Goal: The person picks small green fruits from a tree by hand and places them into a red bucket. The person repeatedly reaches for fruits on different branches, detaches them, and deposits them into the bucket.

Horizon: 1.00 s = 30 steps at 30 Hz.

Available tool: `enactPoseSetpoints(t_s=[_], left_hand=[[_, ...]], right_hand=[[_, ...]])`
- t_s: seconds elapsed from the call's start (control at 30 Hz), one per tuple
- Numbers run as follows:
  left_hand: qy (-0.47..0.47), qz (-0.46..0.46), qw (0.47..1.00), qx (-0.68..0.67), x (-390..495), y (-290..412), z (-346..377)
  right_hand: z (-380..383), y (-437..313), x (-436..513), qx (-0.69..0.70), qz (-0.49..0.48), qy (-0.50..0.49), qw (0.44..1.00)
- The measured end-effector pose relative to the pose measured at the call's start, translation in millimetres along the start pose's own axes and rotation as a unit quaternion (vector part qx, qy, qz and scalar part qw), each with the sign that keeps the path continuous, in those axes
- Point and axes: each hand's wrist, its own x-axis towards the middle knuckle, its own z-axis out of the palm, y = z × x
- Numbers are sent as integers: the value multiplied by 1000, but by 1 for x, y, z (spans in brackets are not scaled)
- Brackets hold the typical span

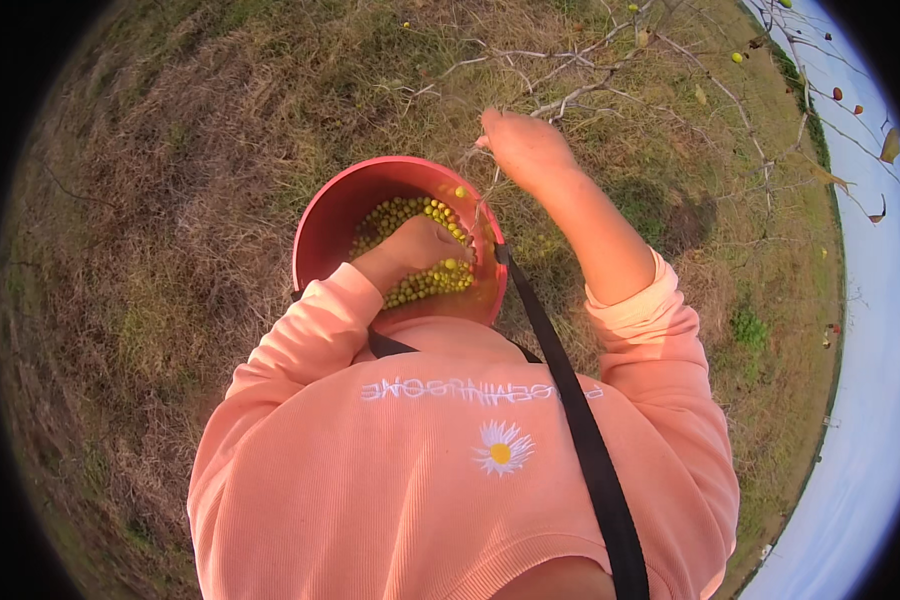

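A red plastic bucket (330,202) hangs before my body on a black strap (577,405). Many small, round, yellow-green fruits (431,285) lie inside it. My left hand (424,244) reaches into the bucket above the fruits, its fingers near the right inner wall. Its fingertips are partly hidden, so whether they hold anything is unclear. Just beyond the rim, my right hand (529,146) is closed on a thin, bare branch (495,176). Part of this branch hangs over the bucket's right side, close to a yellow fruit (460,192).
Bare, twiggy branches (585,90) spread across the upper right, carrying a few green fruits (736,57) and reddish-brown fruits (837,94). Dry grass (172,187) covers the ground. A small green plant (750,330) grows at the right.
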Motion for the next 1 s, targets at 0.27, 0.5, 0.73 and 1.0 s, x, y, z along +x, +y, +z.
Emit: enactPoseSetpoints(t_s=[0.27, 0.5, 0.73, 1.0], left_hand=[[17, 3, 998, -53, -1, -8, -7], [11, -31, 999, -17, 1, -8, -10], [19, -6, 1000, 13, -2, -2, -5], [28, 2, 999, -21, -6, 2, -12]], right_hand=[[-37, -33, -81, 310, -83, -137, 937], [-8, -34, -75, 224, -137, 35, 964], [22, -31, -26, -28, -98, -130, 986], [28, -16, -28, 218, -98, -83, 968]])
